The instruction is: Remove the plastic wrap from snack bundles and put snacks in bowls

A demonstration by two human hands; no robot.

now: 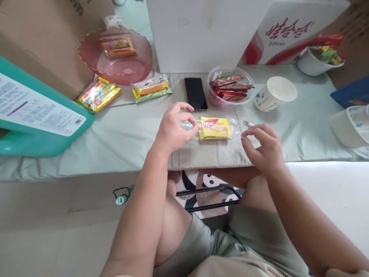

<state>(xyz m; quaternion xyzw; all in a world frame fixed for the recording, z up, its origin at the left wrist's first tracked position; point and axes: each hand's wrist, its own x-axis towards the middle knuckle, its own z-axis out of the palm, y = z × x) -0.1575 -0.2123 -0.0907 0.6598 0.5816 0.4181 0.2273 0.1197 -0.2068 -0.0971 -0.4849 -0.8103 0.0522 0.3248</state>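
A yellow packet of snack wafers (215, 128) lies inside a clear plastic bag (235, 127) on the cloth-covered table. My left hand (175, 129) pinches the bag's left end between thumb and forefinger, beside the packet. At the opposite end, my right hand (263, 147) is closed in a pinch on the bag's clear edge. Just behind the right fingertips shows a small white stick-like thing (248, 123), partly hidden. Beyond the packet lie a dark phone (196, 94) and a clear round tub (211, 98) of red-wrapped snacks.
A pink glass bowl (128, 71) holds bagged snacks, with wrapped packs (152, 88) and a yellow pack (99, 94) before it. A green jug (46, 111) stands left. A paper cup (276, 93) and white tubs (347, 127) stand right. A white box (201, 38) rises behind.
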